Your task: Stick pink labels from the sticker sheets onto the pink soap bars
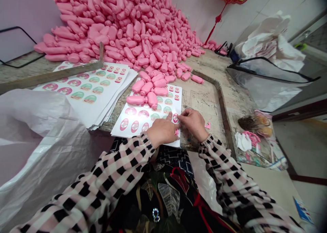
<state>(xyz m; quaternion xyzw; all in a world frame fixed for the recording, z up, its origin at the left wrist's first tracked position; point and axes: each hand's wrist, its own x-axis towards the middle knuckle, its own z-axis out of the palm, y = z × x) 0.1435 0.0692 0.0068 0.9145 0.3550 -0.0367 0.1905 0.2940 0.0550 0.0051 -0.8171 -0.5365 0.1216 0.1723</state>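
A sheet of stickers point(118, 128) with pink and green oval labels lies on the table's near edge. My left hand point(163, 130) rests over its lower right part, index finger stretched forward and the other fingers curled. A bit of pink shows between those fingers, apparently the end of a small pink bottle mostly hidden by the hand. My right hand point(193, 123) pinches the edge of a round pink-and-white sticker point(175, 118) at the sheet's right side. Several pink bottles point(146, 88) lie on the sheet's upper part, just beyond my hands.
A big heap of pink bottles point(122, 25) rises behind. More sticker sheets point(87, 107) are stacked at left, under a wooden strip point(63, 73). A raised strip point(223, 113) bounds the right side. White plastic point(43, 151) hangs at left; a clear bag point(265, 79) stands at right.
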